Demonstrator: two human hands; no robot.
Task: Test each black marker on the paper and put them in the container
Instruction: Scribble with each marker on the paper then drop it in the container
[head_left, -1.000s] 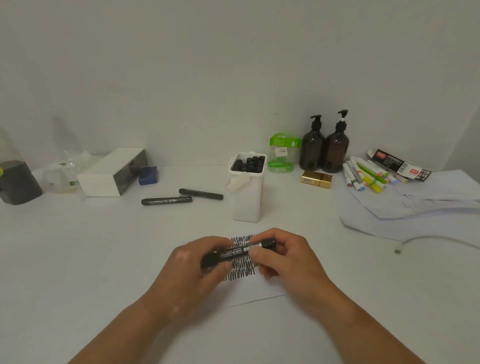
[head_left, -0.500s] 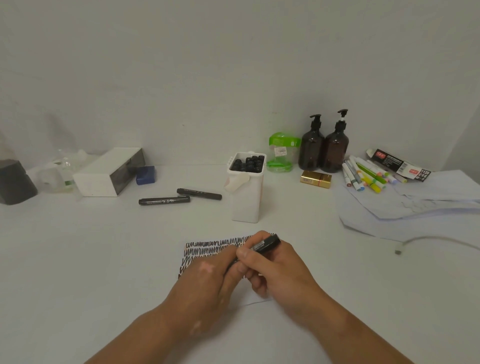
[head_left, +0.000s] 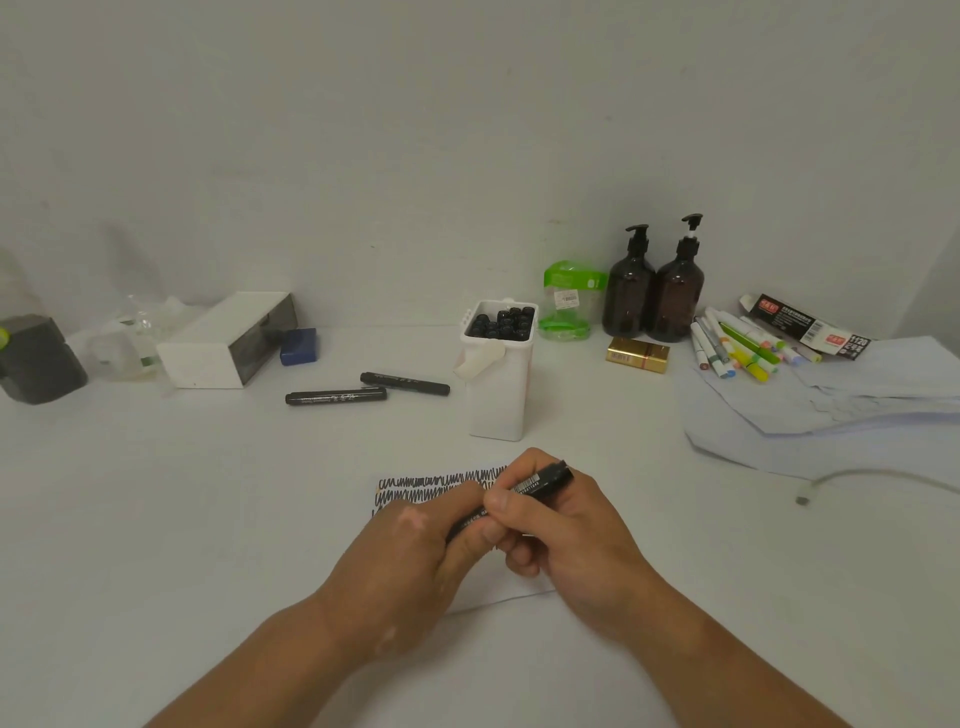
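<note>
Head view. Both hands meet over the paper (head_left: 447, 486) on the white tabletop (head_left: 156, 519). The right hand (head_left: 566, 540) pinches a black marker (head_left: 540, 482) between thumb and fingers, its upper end pointing up and right, barcode label visible. The left hand (head_left: 410, 551) curls round the marker's lower end, which is hidden, so cap and tip cannot be told. The paper carries rows of black zigzag scribble at its far edge. Behind it stands the white container (head_left: 501, 395), upright, holding many black markers end-up. Left of the container, two more markers lie flat on the tabletop: one nearer (head_left: 336, 397), one farther (head_left: 405, 383), close together. At right: two brown pump bottles (head_left: 654, 291), a gold box (head_left: 637, 355), coloured pens (head_left: 737, 348), loose sheets (head_left: 831, 410).
</note>
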